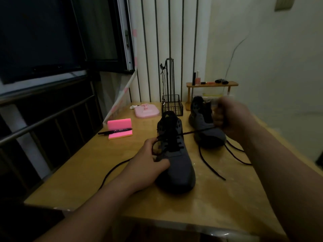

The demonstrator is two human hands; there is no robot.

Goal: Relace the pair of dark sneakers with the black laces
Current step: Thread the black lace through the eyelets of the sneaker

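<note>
Two dark grey sneakers stand on a wooden table (90,179). The near sneaker (176,159) points its toe toward me. My left hand (150,159) holds it by its left side, thumb across the upper, fingers by the eyelets. A black lace (197,131) runs taut from those eyelets up to my right hand (230,119), which grips it in a fist; that hand is blurred. The second sneaker (204,124) stands behind, partly hidden by my right hand. Its loose lace ends (209,168) lie on the table. The near sneaker's other lace end (111,172) trails off left.
A pink sticky-note block (119,128) with a black marker (115,132) sits at the left. Behind are a pink stand (146,110), a black wire basket (173,105) and a small wooden shelf (212,84) with bottles. A dark railing runs along the left; a wall stands to the right.
</note>
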